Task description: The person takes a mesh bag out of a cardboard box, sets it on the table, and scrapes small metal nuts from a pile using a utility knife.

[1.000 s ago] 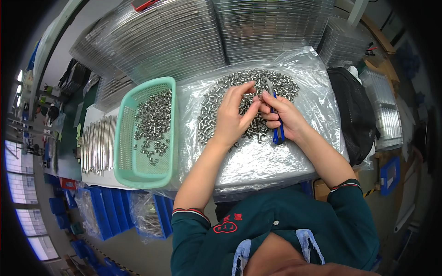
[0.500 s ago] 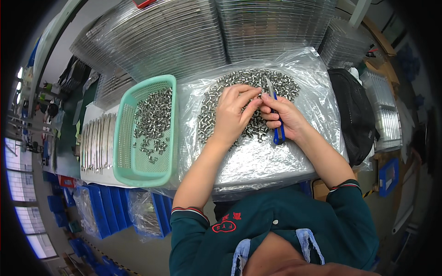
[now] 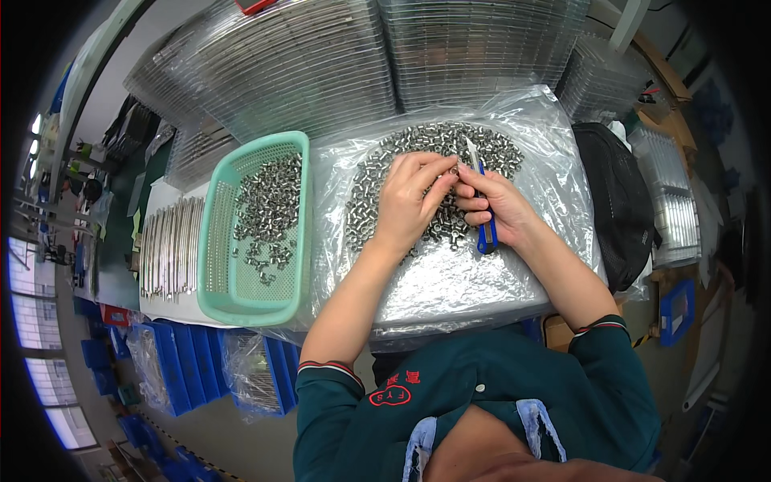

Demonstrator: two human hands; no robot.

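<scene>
My right hand (image 3: 504,207) is closed around a blue utility knife (image 3: 487,231), whose silver blade points away from me past the fingers. My left hand (image 3: 405,201) meets it fingertip to fingertip, pinching a small metal fitting (image 3: 455,168) that the fingers mostly cover. Both hands hover over a broad pile of small shiny metal fittings (image 3: 363,210) on clear plastic sheeting (image 3: 434,293). To the left stands a mint-green plastic basket (image 3: 207,261) with more such fittings inside.
Long metal rods (image 3: 170,249) lie in a row left of the basket. Tall stacks of clear plastic trays (image 3: 289,68) line the back of the table. A black bag (image 3: 617,201) sits at the right edge. Blue bins (image 3: 189,361) stand below the table.
Almost nothing differs. My left hand and the fingertips of both hands have shifted very slightly; the knife stays in my right hand.
</scene>
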